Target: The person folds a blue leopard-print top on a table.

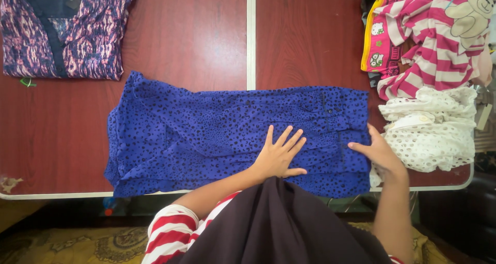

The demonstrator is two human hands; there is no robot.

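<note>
A blue garment (217, 132) with small black spots lies spread flat across the middle of the dark red desk (191, 31), its long side running left to right and its near edge hanging slightly over the desk's front rim. It looks already folded lengthwise, though the layers are hard to separate from this angle.

The left hand (279, 155) rests palm-down on the cloth near its middle right, fingers (289, 140) spread wide and flat, pressing rather than gripping. The right hand (380, 153) sits at the garment's right end, fingers stretched out along the edge of the cloth; whether the thumb has pinched a fold beneath cannot be told, since the hand hides it.

Just to the right of that hand lies a white eyelet garment (429, 132), touching or nearly touching the blue cloth. Behind it is a heap of clothes topped by a pink-and-white striped piece (439, 42). A folded purple patterned top (62, 31) sits at the far left corner, well apart.

The likely trouble: the thin fabric could slide toward the front rim and drag off the desk, as it already overhangs there. The right hand could also catch the white garment, lying so close.
</note>
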